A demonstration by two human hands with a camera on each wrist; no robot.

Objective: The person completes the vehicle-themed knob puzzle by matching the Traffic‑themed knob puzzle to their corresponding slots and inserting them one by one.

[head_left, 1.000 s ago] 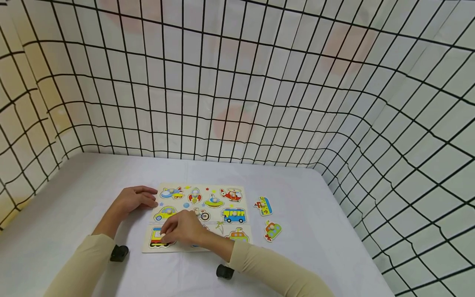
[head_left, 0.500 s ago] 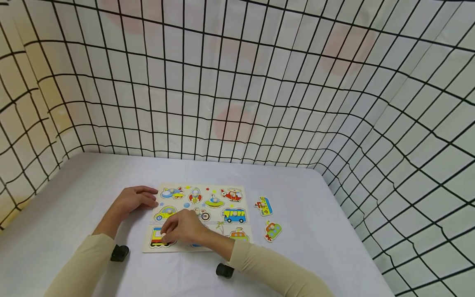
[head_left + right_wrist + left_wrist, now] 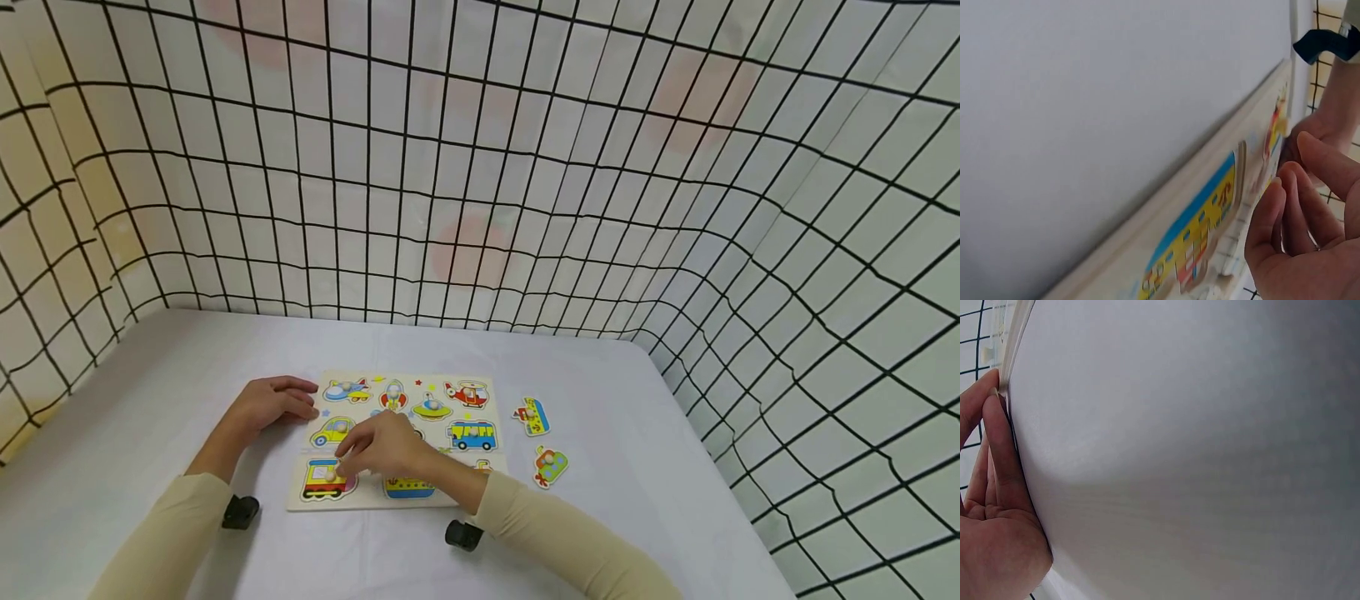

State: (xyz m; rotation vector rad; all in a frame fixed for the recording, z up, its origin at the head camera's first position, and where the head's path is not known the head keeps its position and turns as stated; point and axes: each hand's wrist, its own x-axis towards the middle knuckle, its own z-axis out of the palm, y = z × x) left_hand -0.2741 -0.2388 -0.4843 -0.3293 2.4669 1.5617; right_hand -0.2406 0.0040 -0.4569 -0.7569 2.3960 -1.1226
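Note:
A pale peg puzzle board (image 3: 367, 501) with vehicle pictures lies flat on the white-covered table. My left hand (image 3: 273, 402) rests beside its left edge, fingertips right at that edge, also in the left wrist view. Over the lower middle of the board hovers my right hand (image 3: 390, 446), holding nothing. Just left of those fingertips is the train piece (image 3: 322, 479) with its round knob, sitting in the lower left place. The right wrist view shows the thumb apart from the bent fingers (image 3: 1275, 215). Below the hand the ship picture (image 3: 1188, 231) shows; the bicycle is mostly hidden.
Right of the board lie two loose knobbed pieces, a ship (image 3: 534, 417) and a green submarine (image 3: 551, 467). A car (image 3: 332, 431), bus (image 3: 472, 434) and helicopter (image 3: 467, 393) show on the board. Black wire mesh (image 3: 465, 275) stands around the table's back and sides.
My right hand has let go of the train piece's knob and moved slightly right and away from me, uncovering more of the train and ship pictures. The left hand has stayed put.

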